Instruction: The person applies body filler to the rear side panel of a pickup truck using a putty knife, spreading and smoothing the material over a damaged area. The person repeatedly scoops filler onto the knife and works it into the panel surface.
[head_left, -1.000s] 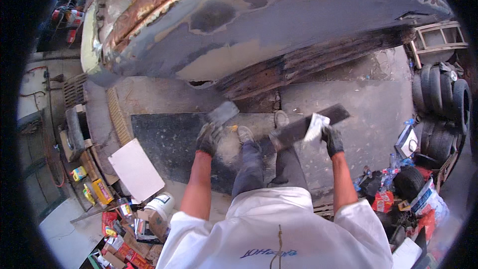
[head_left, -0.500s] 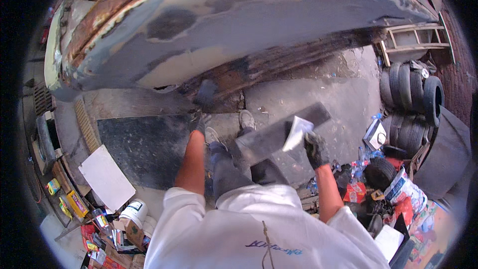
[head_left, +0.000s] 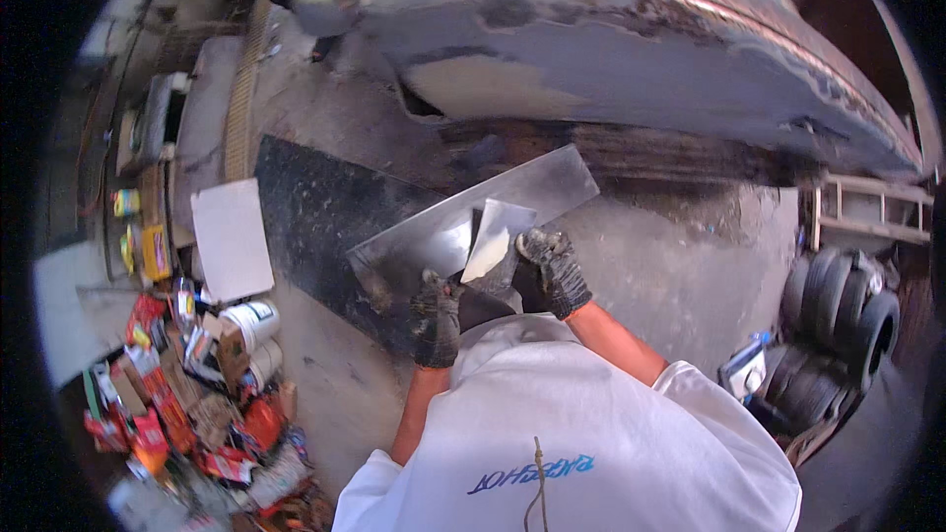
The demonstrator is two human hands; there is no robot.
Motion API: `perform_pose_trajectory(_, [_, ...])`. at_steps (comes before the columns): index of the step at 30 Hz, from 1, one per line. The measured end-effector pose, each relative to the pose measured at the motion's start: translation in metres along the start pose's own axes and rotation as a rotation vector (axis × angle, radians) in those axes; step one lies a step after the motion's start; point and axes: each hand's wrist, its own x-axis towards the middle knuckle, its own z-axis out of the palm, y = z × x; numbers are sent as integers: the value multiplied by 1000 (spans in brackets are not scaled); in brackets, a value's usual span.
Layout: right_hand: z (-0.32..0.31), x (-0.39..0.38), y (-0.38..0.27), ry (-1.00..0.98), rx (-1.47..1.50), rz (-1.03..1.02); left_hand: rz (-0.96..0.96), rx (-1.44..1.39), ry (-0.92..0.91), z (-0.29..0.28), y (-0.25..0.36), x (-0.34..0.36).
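In front of my lap slants a long, shiny metal sheet (head_left: 552, 177). My left hand (head_left: 436, 323), in a dark knitted glove, is closed at its lower edge and seems to grip it. My right hand (head_left: 554, 274), gloved the same way, is closed on a flat metal putty spreader (head_left: 508, 215), which is over the sheet. Cream filler (head_left: 487, 256) coats the spreader's lower part. Beyond the sheet stands a worn vehicle body panel (head_left: 611, 69) with grey primer, a pale filler patch (head_left: 498, 86) and a rusty upper edge. The fingertips of my left hand are partly hidden.
A black mat (head_left: 320, 207) and a white board (head_left: 231, 238) lie on the left. Rubbish and boxes (head_left: 187, 404) are heaped at the lower left beside a white bucket (head_left: 252, 321). Stacked tyres (head_left: 838, 305) and a ladder (head_left: 872, 209) stand on the right.
My left hand has come back from near the vehicle panel to the sheet's lower edge. My right hand has moved left and inward with the spreader. The whole view has turned leftward.
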Motion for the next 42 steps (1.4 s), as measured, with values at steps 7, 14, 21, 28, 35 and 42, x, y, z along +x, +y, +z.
perform_pose_trajectory(7, [-20,-2,-30,-139,-444,-655,673,828,614,-54,118,-25])
perform_pose_trajectory(14, [-73,24,-84,-198,-1,-35,641,311,937,-56,152,-40])
perform_pose_trajectory(21, [-87,36,-137,-133,717,141,373,-261,564,-148,150,-66])
perform_pose_trajectory(28, [-62,22,-200,-106,318,-218,-263,-1047,-658,-117,1,-50])
perform_pose_trajectory(35, [-19,-9,-255,-326,-311,-1236,-355,-727,-318,-17,58,-129])
perform_pose_trajectory(42, [4,-43,-262,-366,-471,-1336,-310,-729,-206,5,78,-163])
